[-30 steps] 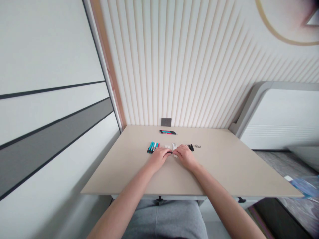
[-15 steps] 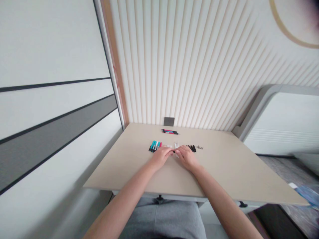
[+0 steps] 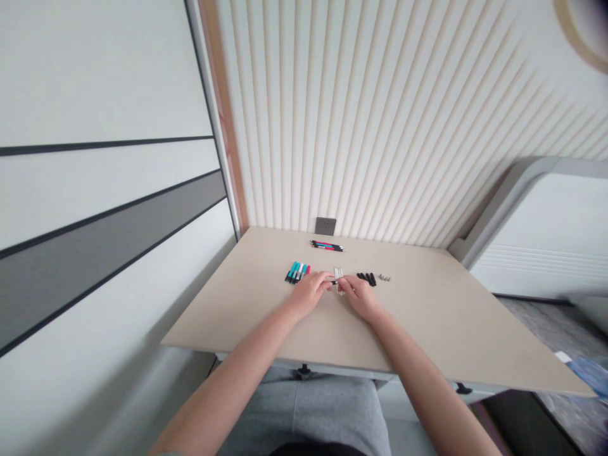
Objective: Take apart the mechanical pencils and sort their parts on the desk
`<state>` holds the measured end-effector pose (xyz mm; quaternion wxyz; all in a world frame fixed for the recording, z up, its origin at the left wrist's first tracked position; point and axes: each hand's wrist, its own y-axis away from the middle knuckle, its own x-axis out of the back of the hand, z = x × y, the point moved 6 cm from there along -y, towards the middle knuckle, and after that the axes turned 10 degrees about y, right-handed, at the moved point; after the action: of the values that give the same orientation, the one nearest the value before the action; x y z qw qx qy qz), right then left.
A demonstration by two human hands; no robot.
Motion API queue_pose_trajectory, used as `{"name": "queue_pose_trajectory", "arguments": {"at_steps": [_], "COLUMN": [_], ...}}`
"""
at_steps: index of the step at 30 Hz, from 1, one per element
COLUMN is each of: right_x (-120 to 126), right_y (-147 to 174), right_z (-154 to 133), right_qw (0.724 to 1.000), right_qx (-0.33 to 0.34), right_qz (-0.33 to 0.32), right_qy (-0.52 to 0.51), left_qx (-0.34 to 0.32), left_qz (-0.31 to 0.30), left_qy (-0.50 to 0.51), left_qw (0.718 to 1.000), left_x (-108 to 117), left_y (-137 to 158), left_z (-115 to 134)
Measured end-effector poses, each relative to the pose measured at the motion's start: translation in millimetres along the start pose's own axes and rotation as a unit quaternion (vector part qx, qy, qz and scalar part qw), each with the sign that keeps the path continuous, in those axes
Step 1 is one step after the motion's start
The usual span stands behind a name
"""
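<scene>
The grip of the left hand (image 3: pixel 310 293) and right hand (image 3: pixel 361 296) is closed together on a small dark pen part (image 3: pixel 335 283) above the beige table (image 3: pixel 427 323), near the clear white tubes (image 3: pixel 337 273).

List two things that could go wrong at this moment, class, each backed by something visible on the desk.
1. Both hands, left hand and right hand, meet on a thin dark pen part right above the white tubes; a slip might scatter that row.
2. The tiny grey pieces lie loose beside the black caps; a sweep of the right wrist could knock them about, and they look easy to lose on the table.
</scene>
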<state>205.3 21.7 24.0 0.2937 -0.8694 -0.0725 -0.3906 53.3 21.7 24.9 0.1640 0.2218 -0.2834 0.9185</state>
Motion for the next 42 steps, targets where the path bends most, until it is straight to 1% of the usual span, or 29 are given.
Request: {"name": "queue_pose_trajectory", "arguments": {"at_steps": [2,6,9,12,16,19,21,23,24,26,28,30,31,34,35,37,39,42], "right_x": [-2.6,0.8,3.1,3.5,1.0,5.9,16.6,33.9,44.3,65.5,83.3,95.5,98.4,97.1,94.6,89.7,85.9,82.8], "right_y": [-0.4,-1.0,-1.0,-1.0,-2.0,-3.4,-3.4,-0.6,2.3,10.9,21.4,31.8,36.4,46.6,48.4,49.4,48.4,46.8], "right_z": [3.7,7.7,6.2,3.3,0.6,7.4,19.4,37.9,49.3,72.3,92.5,107.5,113.8,128.3,131.3,134.5,135.9,137.6], "right_qw": [1.0,0.999,0.998,0.997,0.997,0.996,0.993,0.983,0.973,0.944,0.91,0.878,0.865,0.839,0.835,0.836,0.845,0.86], "right_qx": [-0.016,-0.035,-0.029,-0.025,-0.032,-0.052,-0.071,-0.105,-0.133,-0.197,-0.262,-0.318,-0.347,-0.422,-0.435,-0.44,-0.428,-0.41], "right_qz": [-0.012,0.033,0.05,0.05,0.04,0.062,0.094,0.137,0.159,0.189,0.193,0.183,0.166,0.088,0.063,0.028,0.012,0.008], "right_qy": [-0.011,-0.025,-0.031,-0.049,-0.066,-0.044,-0.003,0.062,0.1,0.184,0.258,0.308,0.322,0.333,0.33,0.326,0.32,0.305], "left_qx": [0.001,0.009,0.017,0.022,0.007,-0.003,-0.011,-0.019,-0.022,-0.025,-0.026,-0.027,-0.027,-0.027,-0.026,-0.026,-0.026,-0.028], "left_qz": [-0.002,-0.003,-0.005,-0.01,-0.026,-0.028,-0.026,-0.023,-0.022,-0.022,-0.027,-0.034,-0.036,-0.039,-0.04,-0.042,-0.044,-0.048], "left_qy": [-0.006,-0.026,-0.038,-0.049,-0.056,-0.058,-0.059,-0.06,-0.06,-0.062,-0.066,-0.07,-0.071,-0.073,-0.074,-0.076,-0.075,-0.072], "left_qw": [1.0,1.0,0.999,0.998,0.998,0.998,0.998,0.998,0.998,0.998,0.997,0.997,0.997,0.996,0.996,0.996,0.996,0.996], "left_x": [-0.2,-0.2,-0.9,-1.8,-3.4,-4.0,-4.5,-4.9,-5.1,-5.5,-6.3,-6.9,-7.1,-6.9,-6.8,-6.6,-6.5,-6.5], "left_y": [0.0,-0.9,-1.6,-1.6,-0.7,-0.3,-0.2,-0.2,-0.1,0.1,0.4,0.7,0.8,1.1,1.1,1.2,1.2,1.2], "left_z": [-0.6,-2.1,-3.9,-5.6,-5.4,-5.9,-6.4,-7.0,-7.4,-7.9,-8.0,-7.5,-7.2,-5.6,-5.1,-3.9,-2.7,-1.1]}}
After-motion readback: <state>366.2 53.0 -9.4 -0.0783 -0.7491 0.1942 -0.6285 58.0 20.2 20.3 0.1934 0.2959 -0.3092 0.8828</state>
